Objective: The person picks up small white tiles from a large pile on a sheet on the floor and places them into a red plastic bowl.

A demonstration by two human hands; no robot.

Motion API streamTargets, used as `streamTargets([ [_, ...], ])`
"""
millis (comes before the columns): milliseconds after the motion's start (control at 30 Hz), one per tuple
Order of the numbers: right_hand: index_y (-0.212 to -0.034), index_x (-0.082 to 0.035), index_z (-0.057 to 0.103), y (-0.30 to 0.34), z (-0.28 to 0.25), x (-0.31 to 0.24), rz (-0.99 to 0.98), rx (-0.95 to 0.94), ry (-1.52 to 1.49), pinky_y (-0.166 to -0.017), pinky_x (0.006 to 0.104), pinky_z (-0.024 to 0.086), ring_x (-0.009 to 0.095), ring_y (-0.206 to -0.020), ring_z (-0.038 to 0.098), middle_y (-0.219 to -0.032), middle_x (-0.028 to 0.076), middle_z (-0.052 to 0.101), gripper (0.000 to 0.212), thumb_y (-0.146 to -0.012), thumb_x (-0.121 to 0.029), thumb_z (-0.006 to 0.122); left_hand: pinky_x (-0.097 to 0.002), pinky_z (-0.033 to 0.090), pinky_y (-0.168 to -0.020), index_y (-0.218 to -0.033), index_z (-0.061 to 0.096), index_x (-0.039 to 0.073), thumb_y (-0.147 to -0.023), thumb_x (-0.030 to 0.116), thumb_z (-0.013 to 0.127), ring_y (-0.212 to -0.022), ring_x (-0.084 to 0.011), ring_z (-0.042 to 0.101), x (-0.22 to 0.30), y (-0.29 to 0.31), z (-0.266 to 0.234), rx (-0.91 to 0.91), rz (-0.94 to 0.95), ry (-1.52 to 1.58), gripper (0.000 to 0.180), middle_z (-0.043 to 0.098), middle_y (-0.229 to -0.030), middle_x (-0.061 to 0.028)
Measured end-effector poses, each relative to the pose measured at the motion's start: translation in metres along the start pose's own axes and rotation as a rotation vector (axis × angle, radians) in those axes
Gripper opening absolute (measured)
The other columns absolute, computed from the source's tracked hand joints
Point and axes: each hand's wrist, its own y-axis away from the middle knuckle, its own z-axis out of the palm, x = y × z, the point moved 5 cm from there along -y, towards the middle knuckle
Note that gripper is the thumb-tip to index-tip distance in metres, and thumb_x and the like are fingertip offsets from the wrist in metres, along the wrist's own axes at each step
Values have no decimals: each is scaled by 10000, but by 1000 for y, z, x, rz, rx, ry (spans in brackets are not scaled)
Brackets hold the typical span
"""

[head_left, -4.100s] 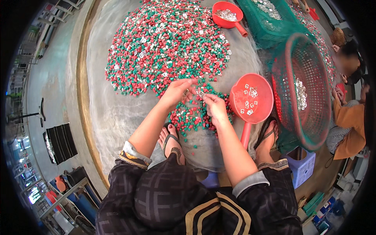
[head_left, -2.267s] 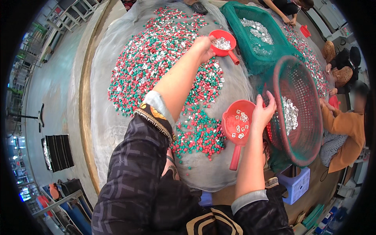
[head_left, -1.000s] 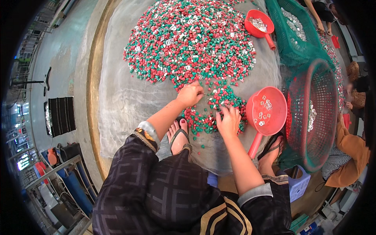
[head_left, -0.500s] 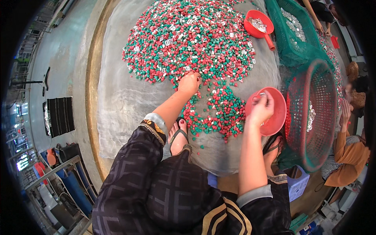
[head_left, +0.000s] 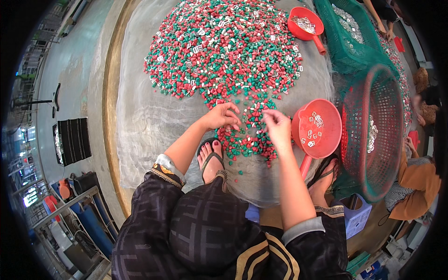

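Observation:
My left hand (head_left: 224,116) hovers over the near edge of a big pile of small red, green and white cone-shaped pieces (head_left: 224,51). Its fingers are bent and apart, with nothing visible in them. My right hand (head_left: 278,126) is above a smaller spread of the same pieces (head_left: 249,142); its fingertips are bent and blurred, so what they hold, if anything, cannot be made out. Right of that hand sits a red scoop (head_left: 326,140) with several small silvery metal buckles (head_left: 317,120) inside. Similar pale buckles lie scattered among the cones.
Another red scoop (head_left: 311,29) with metal pieces stands at the far right. Beside it are a green netted basket (head_left: 345,51) and a tilted red basket (head_left: 373,168). A blue plastic stool (head_left: 355,219) is at lower right. Other people work along the right edge.
My right hand has moved left from over the near scoop to the cones, uncovering the buckles in it. My left hand has drawn back toward me from the big pile, its fingers spreading.

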Motion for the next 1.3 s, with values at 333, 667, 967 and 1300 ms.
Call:
streamTargets([
  [333, -912, -48, 653, 9, 13, 54, 78, -30, 294, -552, 270, 448, 115, -548, 550, -665, 46, 618, 185, -761, -153, 632, -361, 479, -689, -983, 590, 106, -682, 162, 693, -797, -235, 613, 22, -2, -13, 456, 55, -1025, 323, 618, -852, -66],
  [667, -902, -82, 658, 14, 9, 52, 51, 7, 447, -586, 308, 463, 174, -596, 597, -680, 75, 637, 175, -760, -180, 635, -396, 486, -717, -816, 588, 69, -679, 192, 713, -845, -311, 594, 10, -18, -5, 569, 95, -1169, 222, 557, -936, -104],
  [967, -891, -78, 659, 10, 0, 66, 50, 29, 405, -623, 314, 469, 185, -643, 607, -721, 91, 647, 177, -761, -196, 635, -408, 487, -697, -832, 558, 38, -707, 96, 659, -823, -305, 602, 8, -5, -8, 507, 176, -1181, 171, 553, -877, -118],
  [1300, -883, -64, 657, 13, -3, 61, 80, 53, 402, -622, 307, 468, 180, -647, 608, -710, 91, 642, 181, -770, -203, 627, -371, 471, -629, -952, 579, 75, -672, 134, 712, -715, -267, 601, 10, -15, 35, 387, 342, -1105, 315, 596, -744, -93],
])
